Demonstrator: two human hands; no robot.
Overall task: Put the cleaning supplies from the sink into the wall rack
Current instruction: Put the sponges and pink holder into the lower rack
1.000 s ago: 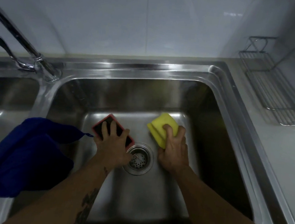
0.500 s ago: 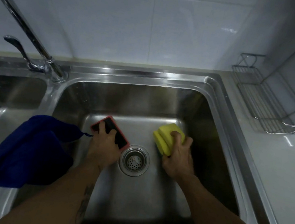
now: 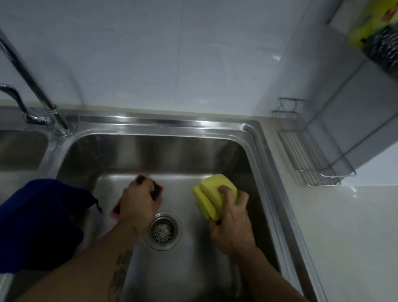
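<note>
In the sink, our left hand gripped a red-edged scrubbing pad (fingers curled over it), while our right hand clutched two yellow sponges.

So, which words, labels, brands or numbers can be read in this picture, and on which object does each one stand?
No text can be read.
Yellow-green package in the upper wall rack: a red mark, too blurred to read.
Yellow sponge, red-edged black scrubbing pad, dark blue cloth: no print visible.
</note>
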